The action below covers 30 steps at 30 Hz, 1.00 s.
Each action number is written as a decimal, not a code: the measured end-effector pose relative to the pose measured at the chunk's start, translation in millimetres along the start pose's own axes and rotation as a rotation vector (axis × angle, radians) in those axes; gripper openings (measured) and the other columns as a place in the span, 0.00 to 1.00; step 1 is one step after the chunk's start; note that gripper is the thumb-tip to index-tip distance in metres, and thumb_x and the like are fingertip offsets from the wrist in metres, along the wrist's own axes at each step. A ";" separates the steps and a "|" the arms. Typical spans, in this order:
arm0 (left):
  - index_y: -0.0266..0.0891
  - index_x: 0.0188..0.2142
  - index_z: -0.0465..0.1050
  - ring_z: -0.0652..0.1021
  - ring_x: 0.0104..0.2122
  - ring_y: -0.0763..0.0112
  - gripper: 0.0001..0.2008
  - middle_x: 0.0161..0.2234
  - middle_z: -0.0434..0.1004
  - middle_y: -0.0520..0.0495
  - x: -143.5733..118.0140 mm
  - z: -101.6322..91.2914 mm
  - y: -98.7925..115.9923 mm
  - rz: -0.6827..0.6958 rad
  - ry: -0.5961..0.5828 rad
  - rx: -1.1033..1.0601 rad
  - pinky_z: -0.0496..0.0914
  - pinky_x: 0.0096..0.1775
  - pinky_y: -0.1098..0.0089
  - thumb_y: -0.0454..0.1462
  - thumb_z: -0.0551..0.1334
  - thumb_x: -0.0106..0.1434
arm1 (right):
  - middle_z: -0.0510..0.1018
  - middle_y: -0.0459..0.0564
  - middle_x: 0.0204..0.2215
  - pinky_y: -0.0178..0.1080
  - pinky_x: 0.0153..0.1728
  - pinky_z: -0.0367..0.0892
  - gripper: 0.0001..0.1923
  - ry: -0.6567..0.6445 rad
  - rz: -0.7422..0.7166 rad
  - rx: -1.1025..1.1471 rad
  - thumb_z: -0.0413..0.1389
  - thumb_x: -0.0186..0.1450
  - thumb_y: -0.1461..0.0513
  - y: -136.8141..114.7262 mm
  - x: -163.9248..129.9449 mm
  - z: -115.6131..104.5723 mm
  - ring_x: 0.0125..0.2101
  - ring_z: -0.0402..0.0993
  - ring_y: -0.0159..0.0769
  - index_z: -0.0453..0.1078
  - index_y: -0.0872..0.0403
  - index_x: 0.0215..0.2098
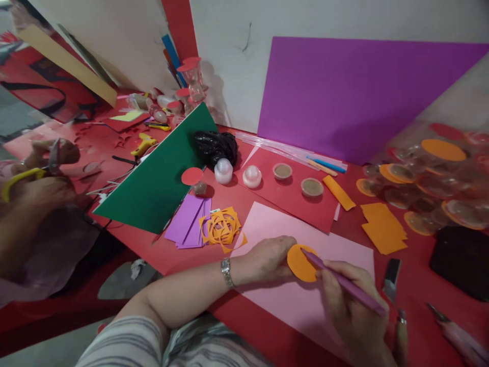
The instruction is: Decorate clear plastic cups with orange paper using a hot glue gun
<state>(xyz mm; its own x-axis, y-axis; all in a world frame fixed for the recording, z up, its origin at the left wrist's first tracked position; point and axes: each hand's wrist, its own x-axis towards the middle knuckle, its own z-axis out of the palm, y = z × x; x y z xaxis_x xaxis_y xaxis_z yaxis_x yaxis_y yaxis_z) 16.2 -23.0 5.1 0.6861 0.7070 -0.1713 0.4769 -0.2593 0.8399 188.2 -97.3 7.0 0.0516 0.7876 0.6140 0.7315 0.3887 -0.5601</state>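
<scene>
Orange paper disc [301,263] pinned flat under my left hand [267,259] on pink sheet [305,300]; my right hand [353,306] pinches purple pencil [344,282], tip at disc edge.

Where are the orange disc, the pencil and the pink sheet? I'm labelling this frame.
orange disc [300,264], head view, middle of its bare face.
pencil [346,283], head view, mid-shaft above the right hand.
pink sheet [275,219], head view, bare upper part.

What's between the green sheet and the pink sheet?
Head view: purple paper pieces and orange cut-out scraps lie between the green sheet and pink sheet.
</scene>
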 end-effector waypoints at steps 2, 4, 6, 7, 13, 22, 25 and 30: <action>0.39 0.38 0.66 0.74 0.31 0.71 0.17 0.35 0.73 0.50 0.3 0.4 -1.1 0.002 0.002 0.001 0.64 0.32 0.72 0.45 0.70 0.61 | 0.79 0.45 0.28 0.28 0.24 0.73 0.03 -0.015 -0.035 0.010 0.54 0.71 0.63 -2.1 1.1 -0.4 0.23 0.79 0.29 0.69 0.52 0.41; 0.40 0.38 0.66 0.74 0.31 0.71 0.17 0.35 0.73 0.50 0.6 0.7 -1.6 0.003 0.003 0.008 0.65 0.32 0.72 0.45 0.70 0.61 | 0.79 0.45 0.28 0.29 0.24 0.73 0.02 -0.029 -0.058 0.028 0.54 0.71 0.63 -4.3 1.4 -1.7 0.23 0.79 0.30 0.69 0.51 0.40; 0.40 0.38 0.66 0.74 0.32 0.70 0.17 0.36 0.73 0.50 0.7 0.6 -1.5 0.000 0.002 0.006 0.65 0.32 0.72 0.45 0.71 0.60 | 0.79 0.44 0.27 0.29 0.23 0.73 0.02 -0.054 -0.041 0.061 0.54 0.70 0.63 -6.4 0.6 -3.5 0.22 0.78 0.29 0.69 0.51 0.40; 0.40 0.38 0.66 0.74 0.32 0.70 0.18 0.36 0.73 0.50 0.7 0.5 -1.3 -0.002 0.000 0.003 0.65 0.32 0.72 0.45 0.71 0.60 | 0.79 0.43 0.27 0.29 0.23 0.72 0.02 -0.070 -0.021 0.082 0.54 0.70 0.64 -7.4 -0.1 -4.5 0.21 0.77 0.28 0.69 0.51 0.40; 0.40 0.38 0.66 0.74 0.32 0.70 0.18 0.35 0.73 0.51 0.2 0.0 -1.6 0.012 -0.001 -0.019 0.65 0.33 0.72 0.46 0.71 0.60 | 0.78 0.42 0.26 0.31 0.23 0.72 0.03 -0.095 0.003 0.149 0.55 0.69 0.64 -7.5 -2.4 -7.4 0.21 0.76 0.29 0.69 0.50 0.39; 0.40 0.38 0.67 0.75 0.33 0.69 0.18 0.36 0.74 0.49 0.7 -0.3 -4.2 0.017 0.005 -0.031 0.65 0.33 0.71 0.47 0.71 0.60 | 0.68 0.38 0.19 0.33 0.22 0.62 0.09 -0.030 0.156 0.126 0.53 0.69 0.63 -20.7 7.4 -16.3 0.17 0.63 0.27 0.65 0.50 0.29; 0.40 0.38 0.68 0.75 0.32 0.69 0.17 0.35 0.74 0.50 1.7 -0.2 -4.0 -0.002 0.009 -0.036 0.65 0.33 0.71 0.47 0.71 0.60 | 0.69 0.40 0.20 0.33 0.22 0.61 0.10 0.015 0.236 0.075 0.53 0.70 0.60 -19.6 5.1 -20.3 0.19 0.64 0.28 0.66 0.50 0.29; 0.39 0.39 0.69 0.75 0.32 0.69 0.17 0.35 0.74 0.49 1.9 -1.1 -2.4 -0.015 -0.002 -0.035 0.65 0.33 0.71 0.46 0.70 0.60 | 0.73 0.41 0.22 0.31 0.19 0.63 0.07 0.022 0.130 0.025 0.55 0.70 0.61 -2.0 0.1 -18.5 0.19 0.68 0.28 0.69 0.50 0.33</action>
<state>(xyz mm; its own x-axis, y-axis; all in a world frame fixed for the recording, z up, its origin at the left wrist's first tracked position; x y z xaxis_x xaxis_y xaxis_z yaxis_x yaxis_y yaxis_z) 15.8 -20.4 3.3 0.6800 0.7094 -0.1853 0.4678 -0.2252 0.8547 199.3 -106.8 18.6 0.1603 0.8214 0.5474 0.7002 0.2963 -0.6496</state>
